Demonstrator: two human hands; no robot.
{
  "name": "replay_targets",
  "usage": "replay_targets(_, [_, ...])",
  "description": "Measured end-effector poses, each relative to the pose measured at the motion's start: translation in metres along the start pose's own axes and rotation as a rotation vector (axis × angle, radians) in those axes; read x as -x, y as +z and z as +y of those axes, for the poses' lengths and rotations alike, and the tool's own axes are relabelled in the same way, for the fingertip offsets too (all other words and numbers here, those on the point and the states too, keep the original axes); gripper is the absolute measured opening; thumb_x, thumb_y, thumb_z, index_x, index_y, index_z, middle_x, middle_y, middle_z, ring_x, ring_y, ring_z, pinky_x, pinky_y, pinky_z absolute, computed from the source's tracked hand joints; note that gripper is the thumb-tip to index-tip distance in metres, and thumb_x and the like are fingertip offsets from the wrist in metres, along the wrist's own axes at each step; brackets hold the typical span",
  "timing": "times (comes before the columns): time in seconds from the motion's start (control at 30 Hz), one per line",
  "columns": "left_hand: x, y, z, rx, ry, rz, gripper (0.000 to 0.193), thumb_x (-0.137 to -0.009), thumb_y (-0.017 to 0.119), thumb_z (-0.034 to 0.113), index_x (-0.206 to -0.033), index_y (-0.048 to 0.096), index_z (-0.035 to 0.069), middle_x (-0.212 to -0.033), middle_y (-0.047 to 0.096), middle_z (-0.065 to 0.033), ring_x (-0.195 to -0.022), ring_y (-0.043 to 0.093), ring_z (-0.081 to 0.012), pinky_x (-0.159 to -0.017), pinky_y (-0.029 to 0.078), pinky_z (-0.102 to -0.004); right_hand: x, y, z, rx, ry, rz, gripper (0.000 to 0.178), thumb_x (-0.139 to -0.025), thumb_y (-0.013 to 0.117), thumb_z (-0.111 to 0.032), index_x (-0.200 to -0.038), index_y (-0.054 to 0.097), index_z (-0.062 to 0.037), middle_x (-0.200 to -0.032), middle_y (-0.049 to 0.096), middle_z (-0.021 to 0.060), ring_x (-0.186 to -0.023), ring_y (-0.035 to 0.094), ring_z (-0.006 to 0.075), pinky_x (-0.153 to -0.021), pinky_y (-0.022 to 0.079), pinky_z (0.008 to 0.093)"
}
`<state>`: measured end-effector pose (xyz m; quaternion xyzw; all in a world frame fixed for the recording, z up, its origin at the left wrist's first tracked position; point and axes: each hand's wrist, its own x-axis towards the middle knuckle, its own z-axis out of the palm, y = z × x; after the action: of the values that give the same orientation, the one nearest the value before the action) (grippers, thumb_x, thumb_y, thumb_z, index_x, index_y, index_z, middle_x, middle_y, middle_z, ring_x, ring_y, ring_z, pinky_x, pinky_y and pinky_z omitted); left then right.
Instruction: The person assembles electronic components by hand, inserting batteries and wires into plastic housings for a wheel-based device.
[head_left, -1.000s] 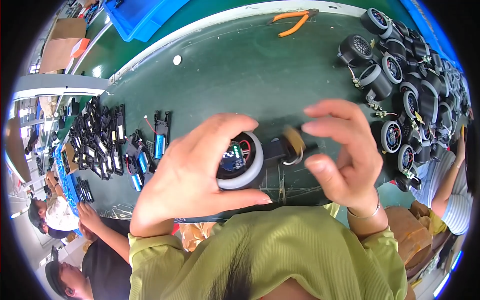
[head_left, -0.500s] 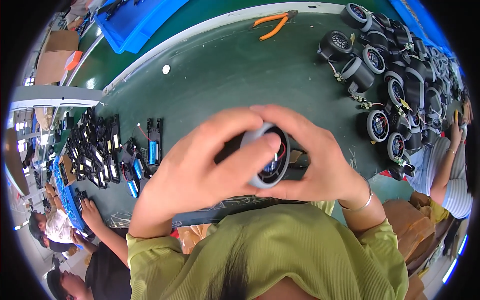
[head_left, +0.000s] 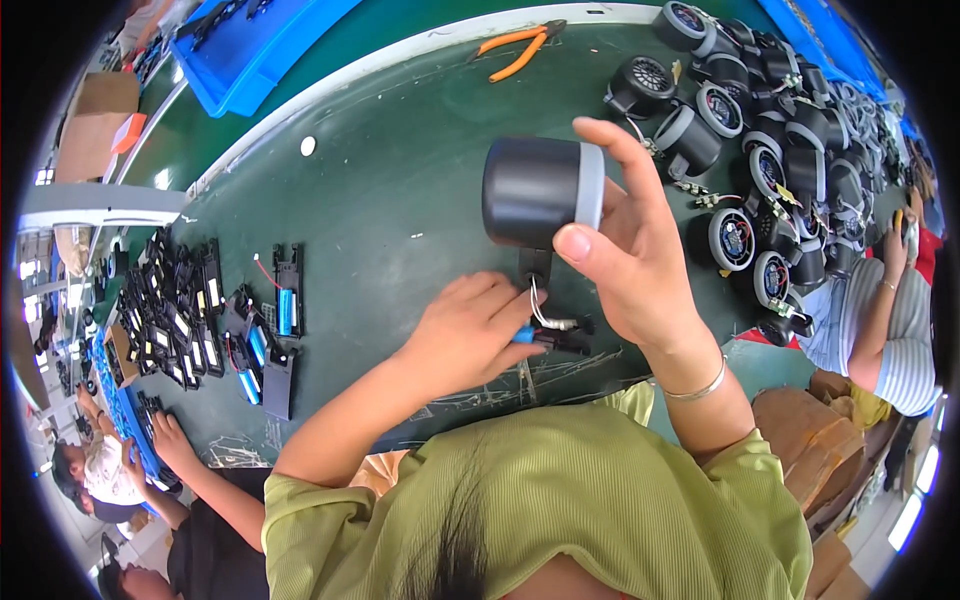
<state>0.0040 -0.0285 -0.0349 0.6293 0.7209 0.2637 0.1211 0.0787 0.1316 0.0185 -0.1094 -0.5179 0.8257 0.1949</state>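
My right hand (head_left: 650, 280) pinches the grey ring (head_left: 590, 188) of the black housing (head_left: 530, 190), thumb and forefinger set wide. My left hand (head_left: 465, 325), just below the housing, curls at the blue cell (head_left: 524, 334); how firmly, I cannot tell. Drawing my hands apart could strain the white wires (head_left: 537, 300) beneath the housing, and so light a pinch could let it slip. Beyond it, leftward, the blue bin (head_left: 240, 100) holds black parts (head_left: 215, 25).
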Motion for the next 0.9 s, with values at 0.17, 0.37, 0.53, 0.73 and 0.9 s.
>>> replay_targets(0.17, [0.026,-0.029,-0.002,0.802,-0.108,-0.229,0.065,-0.065,0.08,0.029,-0.116,0.052,0.001,-0.095,0.062,-0.0132,-0.081,0.062,-0.0322,-0.072,0.049,-0.0359,0.001,-0.009,-0.007,-0.327,0.169,-0.056,0.054,-0.087,0.062,-0.024,-0.129,0.035,-0.0034,-0.111,0.055,0.0143,-0.097,0.06,0.0251,-0.079,0.053,0.0364])
replay_targets(0.37, [0.008,-0.051,0.032,0.696,0.017,-0.165,0.068,-0.067,0.078,0.033,-0.12,0.046,0.003,-0.097,0.062,-0.014,-0.084,0.063,-0.0319,-0.072,0.049,-0.0365,0.003,-0.02,0.015,-1.075,0.371,-0.368,0.068,-0.092,0.036,-0.054,-0.134,0.032,-0.001,-0.118,0.052,0.024,-0.094,0.062,0.0388,-0.084,0.053,0.0472])
replay_targets(0.53, [0.003,-0.048,0.042,0.793,-0.144,-0.263,0.067,-0.077,0.07,0.038,-0.123,0.033,0.006,-0.1,0.062,-0.015,-0.086,0.062,-0.0324,-0.071,0.049,-0.0383,0.002,-0.022,0.019,-1.207,0.341,-0.407,0.069,-0.091,0.038,-0.054,-0.134,0.031,-0.0006,-0.121,0.05,0.0239,-0.095,0.06,0.0393,-0.084,0.051,0.0522])
replay_targets(0.73, [0.002,-0.035,0.038,0.74,0.074,-0.117,0.045,-0.086,0.061,0.032,-0.116,0.047,0.003,-0.098,0.06,-0.0112,-0.084,0.062,-0.0263,-0.071,0.049,-0.0357,0.004,-0.016,-0.024,0.177,-0.118,-0.104,0.067,-0.076,0.072,-0.032,-0.125,0.039,-0.0004,-0.116,0.053,0.0142,-0.098,0.058,0.0196,-0.081,0.05,0.0339])
replay_targets(0.9, [0.019,-0.005,0.028,1.76,-0.691,-0.458,0.035,-0.097,0.042,0.036,-0.104,0.054,0.003,-0.087,0.058,-0.0027,-0.074,0.056,-0.0099,-0.07,0.048,-0.026,-0.016,-0.02,0.022,1.581,-0.365,-0.098,0.06,-0.064,0.077,-0.034,-0.113,0.053,-0.0097,-0.091,0.052,0.0103,-0.075,0.058,0.0287,-0.061,0.05,0.0371])
